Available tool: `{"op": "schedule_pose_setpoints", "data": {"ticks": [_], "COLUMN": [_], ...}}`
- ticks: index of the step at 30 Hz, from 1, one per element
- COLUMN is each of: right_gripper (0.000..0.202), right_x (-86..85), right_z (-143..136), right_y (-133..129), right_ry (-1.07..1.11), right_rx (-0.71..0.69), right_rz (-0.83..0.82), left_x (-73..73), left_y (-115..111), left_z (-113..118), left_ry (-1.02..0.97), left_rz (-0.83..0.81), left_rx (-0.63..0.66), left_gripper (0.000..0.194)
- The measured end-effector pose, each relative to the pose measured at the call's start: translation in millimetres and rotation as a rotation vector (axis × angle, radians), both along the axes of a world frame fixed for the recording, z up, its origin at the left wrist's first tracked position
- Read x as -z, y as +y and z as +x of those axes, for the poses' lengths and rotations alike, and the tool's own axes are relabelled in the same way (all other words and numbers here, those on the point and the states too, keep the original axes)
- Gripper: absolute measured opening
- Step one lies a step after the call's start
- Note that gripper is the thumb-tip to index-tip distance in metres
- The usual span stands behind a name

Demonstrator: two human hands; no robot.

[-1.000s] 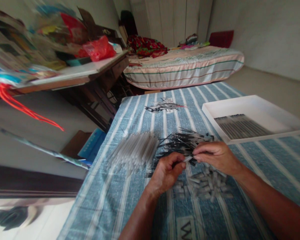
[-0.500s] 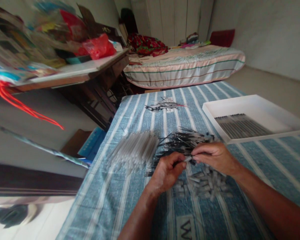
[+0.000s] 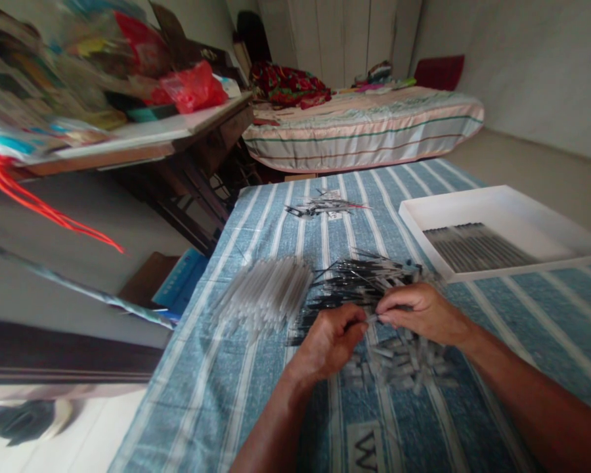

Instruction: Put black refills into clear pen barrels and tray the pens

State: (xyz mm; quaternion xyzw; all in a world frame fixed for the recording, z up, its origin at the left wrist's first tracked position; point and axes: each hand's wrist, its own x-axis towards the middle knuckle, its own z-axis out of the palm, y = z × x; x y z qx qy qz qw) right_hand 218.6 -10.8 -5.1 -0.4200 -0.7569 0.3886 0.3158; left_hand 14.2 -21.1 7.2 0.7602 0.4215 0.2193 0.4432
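Note:
My left hand (image 3: 332,336) and my right hand (image 3: 421,313) meet above the table, fingertips almost touching. Each is pinched on a thin, pale translucent pen (image 3: 372,319), mostly hidden by the fingers. Just behind them lies a heap of black pen refills (image 3: 347,279). A stack of whitish, translucent pen barrels (image 3: 270,289) lies to the left, side by side. Below the hands, short clear-grey pen caps (image 3: 408,361) are strewn in a loose pile.
A shallow white box (image 3: 502,210) at the right holds a row of dark-tipped pens (image 3: 477,248). Thin loose parts (image 3: 325,208) lie farther back on the striped tablecloth (image 3: 217,394). A cluttered desk (image 3: 177,135) stands left, a bed (image 3: 364,131) beyond.
Both hands stay together in nearly the same place. The fingertips have shifted slightly, and the dark bit seen between them earlier no longer shows.

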Motion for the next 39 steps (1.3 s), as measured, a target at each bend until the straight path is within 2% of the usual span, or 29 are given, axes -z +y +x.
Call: {"op": "schedule_pose_setpoints", "data": {"ticks": [3, 9, 13, 16, 19, 22, 25, 29, 33, 37, 39], "right_gripper": [0.015, 0.015, 0.021, 0.029, 0.036, 0.02, 0.014, 0.035, 0.022, 0.039, 0.033], "right_x": [1.9, 0.1, -0.4, 1.4, 3.5, 3.9, 3.5, 4.0, 4.2, 4.3, 4.4], "right_z": [0.2, 0.9, 0.6, -0.2, 0.3, 1.3, 0.4, -1.7, -1.1, -0.8, -0.9], "right_y": [0.6, 1.9, 1.4, 1.4, 2.1, 2.4, 1.5, 0.7, 1.5, 1.6, 1.5], "right_ry": [0.001, -0.071, -0.055, -0.069, -0.089, -0.024, -0.015, -0.086, -0.078, -0.118, -0.124], "right_rx": [0.014, 0.02, -0.058, -0.057, -0.035, -0.026, -0.019, -0.008, -0.013, -0.01, 0.008], "right_rz": [-0.063, 0.021, -0.085, -0.113, -0.106, -0.084, -0.071, -0.073, -0.021, -0.027, 0.005], "left_x": [0.2, -1.3, 0.1, 0.1, -1.3, -2.8, -3.5, -3.7, -2.8, -1.3, -1.1], "left_y": [0.5, 0.4, -0.6, -0.9, -0.9, -0.8, -0.9, -0.6, -0.5, -0.6, -0.4], "left_z": [-0.5, -0.6, -1.3, -1.0, 0.0, 0.8, 0.7, 0.4, 1.0, 0.8, 0.2], "left_ry": [-0.016, 0.017, 0.052, 0.051, 0.048, 0.046, 0.037, 0.027, 0.037, 0.019, 0.002], "left_rz": [-0.026, 0.02, 0.045, 0.044, 0.043, 0.045, 0.049, 0.049, 0.047, 0.033, 0.025], "left_rx": [-0.001, -0.021, 0.007, 0.009, 0.005, -0.013, -0.018, -0.005, -0.01, -0.001, -0.01], "left_gripper": [0.013, 0.014, 0.016, 0.016, 0.015, 0.015, 0.015, 0.015, 0.015, 0.015, 0.015]}}
